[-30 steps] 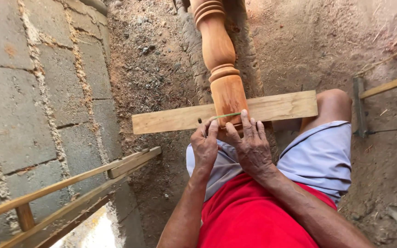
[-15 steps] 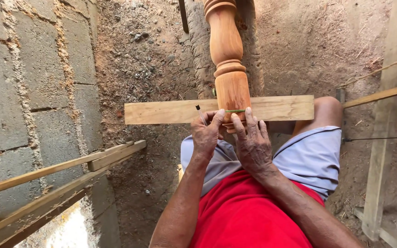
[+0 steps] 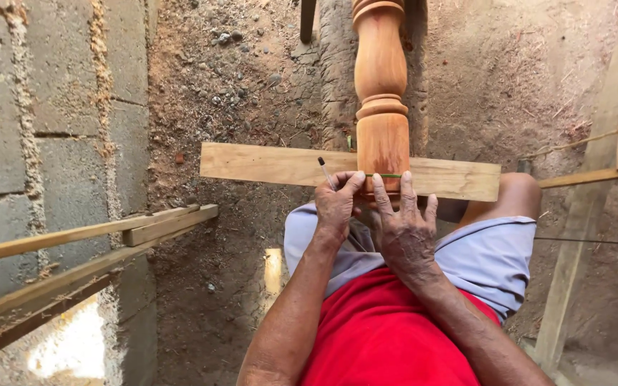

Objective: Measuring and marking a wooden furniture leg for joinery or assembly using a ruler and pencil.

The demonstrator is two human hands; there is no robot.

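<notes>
The left grip (image 3: 336, 204) closes around a pen (image 3: 325, 172), its tip at the plank (image 3: 266, 164) across the knees. The right grip (image 3: 403, 232) lies open, fingers spread flat on the turned wooden post (image 3: 382, 146) crossing the plank, beside a block wall (image 3: 44, 121).

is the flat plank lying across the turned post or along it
Across. The flat plank runs side to side over the lengthwise turned post, held by the right hand; the left hand holds a pencil.
</notes>
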